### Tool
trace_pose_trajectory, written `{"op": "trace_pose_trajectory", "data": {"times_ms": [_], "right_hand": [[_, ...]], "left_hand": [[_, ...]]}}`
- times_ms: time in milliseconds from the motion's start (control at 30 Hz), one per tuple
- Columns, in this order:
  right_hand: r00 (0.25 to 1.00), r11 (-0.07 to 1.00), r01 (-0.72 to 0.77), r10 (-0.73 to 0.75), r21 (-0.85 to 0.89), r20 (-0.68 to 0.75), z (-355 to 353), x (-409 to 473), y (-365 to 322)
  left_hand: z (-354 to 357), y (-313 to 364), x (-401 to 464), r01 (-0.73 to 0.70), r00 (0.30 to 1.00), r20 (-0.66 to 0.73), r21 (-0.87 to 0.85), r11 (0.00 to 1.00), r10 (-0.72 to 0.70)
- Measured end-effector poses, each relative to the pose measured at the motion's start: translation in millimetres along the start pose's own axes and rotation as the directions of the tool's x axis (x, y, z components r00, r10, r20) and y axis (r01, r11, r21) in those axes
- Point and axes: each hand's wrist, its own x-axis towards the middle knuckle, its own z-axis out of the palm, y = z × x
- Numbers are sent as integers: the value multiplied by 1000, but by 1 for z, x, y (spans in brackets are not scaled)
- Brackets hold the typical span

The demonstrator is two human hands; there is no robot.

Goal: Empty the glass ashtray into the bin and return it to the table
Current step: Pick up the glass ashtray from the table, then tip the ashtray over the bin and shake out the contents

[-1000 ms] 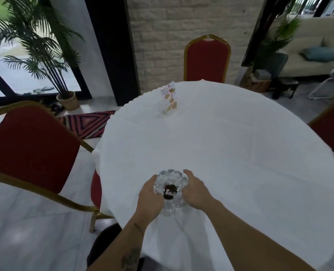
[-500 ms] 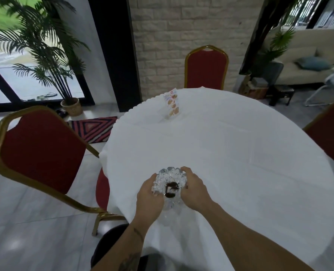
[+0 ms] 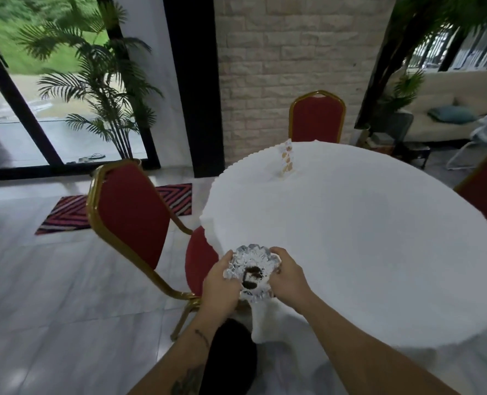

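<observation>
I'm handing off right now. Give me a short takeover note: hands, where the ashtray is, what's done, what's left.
Left hand: gripping the left rim of the glass ashtray.
Right hand: gripping its right rim.
Ashtray: held level at the near edge of the white-clothed table, beside the red chair; dark ash sits in its bowl.
Done: ashtray picked up.
Left: no bin is in view, so find it, tip the ash out, then set the ashtray back on the table.

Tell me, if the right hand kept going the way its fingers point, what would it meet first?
The right hand points left across the glass ashtray, so probably the left hand gripping the opposite rim; depth is hard to judge.
</observation>
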Motion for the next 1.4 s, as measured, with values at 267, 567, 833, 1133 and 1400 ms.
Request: {"op": "trace_pose_trajectory", "data": {"times_ms": [267,567,833,1133,1400], "right_hand": [[993,988,105,-99,-112,59,74,-60,-10],[972,977,189,-171,-100,163,111,-56,4],[975,986,125,-101,-109,197,163,-16,71],[982,995,68,-56,-66,178,250,58,211],[971,1000,-1,7,-25,238,304,108,319]], "left_hand": [[-68,-40,-45,18,1000,-11,-149,989,-20],[-78,-104,-32,114,990,-80,-52,992,-118],[-54,-178,4,85,982,-167,-6,996,-85],[1,-339,78,21,968,-250,-29,999,-27],[44,-454,115,-137,956,-260,-3,991,132]]}}
